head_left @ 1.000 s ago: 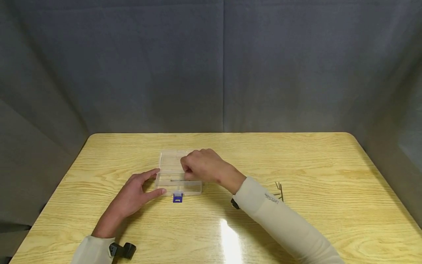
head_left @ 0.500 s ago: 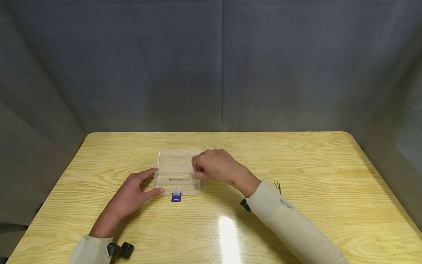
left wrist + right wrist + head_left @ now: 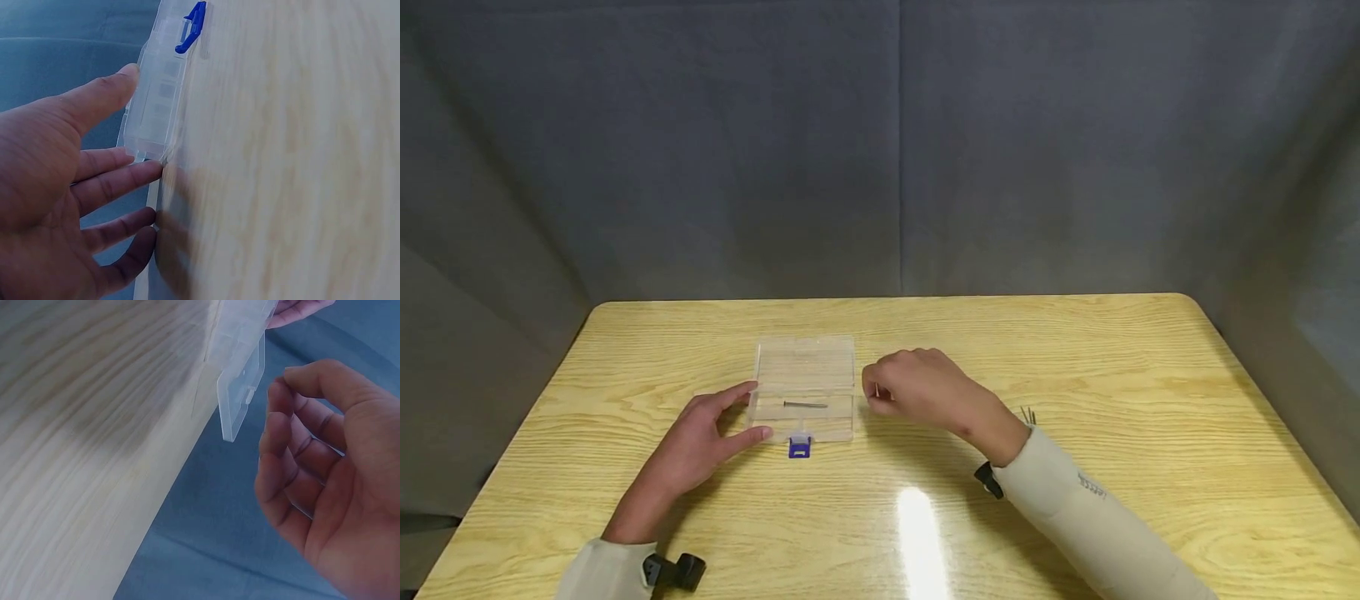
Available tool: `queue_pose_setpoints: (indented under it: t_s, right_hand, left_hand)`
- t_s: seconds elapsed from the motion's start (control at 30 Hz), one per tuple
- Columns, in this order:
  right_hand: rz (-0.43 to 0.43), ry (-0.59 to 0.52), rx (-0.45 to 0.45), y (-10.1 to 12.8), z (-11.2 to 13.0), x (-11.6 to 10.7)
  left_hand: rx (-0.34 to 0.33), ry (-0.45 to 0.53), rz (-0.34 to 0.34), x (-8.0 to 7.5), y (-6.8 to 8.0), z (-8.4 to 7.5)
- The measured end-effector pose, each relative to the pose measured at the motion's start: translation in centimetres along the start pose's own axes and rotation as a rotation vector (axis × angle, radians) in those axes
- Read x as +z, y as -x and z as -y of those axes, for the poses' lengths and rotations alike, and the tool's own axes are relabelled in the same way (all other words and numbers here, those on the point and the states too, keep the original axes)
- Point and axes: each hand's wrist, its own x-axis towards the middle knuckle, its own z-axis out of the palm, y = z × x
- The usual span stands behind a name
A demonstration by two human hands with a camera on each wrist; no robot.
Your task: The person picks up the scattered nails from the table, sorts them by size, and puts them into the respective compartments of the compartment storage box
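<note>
Near the bench (image 3: 1075,350) centre, slightly toward its left edge: clear plastic box (image 3: 805,388), lid flipped open toward the far edge, blue latch (image 3: 800,447) on the near side. One thin metal pin (image 3: 806,405) lies lengthwise in the box's near half. Left hand (image 3: 707,437) flat on the bench, fingers straight, thumb and index fingertips touching the box's left end; it grips nothing. Right hand (image 3: 917,390) just off the box's right end, not touching it, fingers loosely curled. The right wrist view shows nothing held in that hand (image 3: 325,462). A few more pins (image 3: 1028,414) lie on the bench toward the right edge, partly hidden behind the right wrist.
</note>
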Motion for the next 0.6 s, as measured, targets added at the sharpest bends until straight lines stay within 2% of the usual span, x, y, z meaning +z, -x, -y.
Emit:
queue_pose_setpoints:
  t_s: [0.23, 0.6]
  right_hand:
    - [-0.055, -0.005, 0.002, 3.1, -1.0, -0.1]
    - [-0.078, 0.005, 0.083, 6.9, -2.4, -1.2]
  left_hand:
    - [0.009, -0.003, -0.001, 0.1, 0.1, 0.2]
    - [-0.025, -0.029, 0.003, -0.1, 0.2, 0.1]
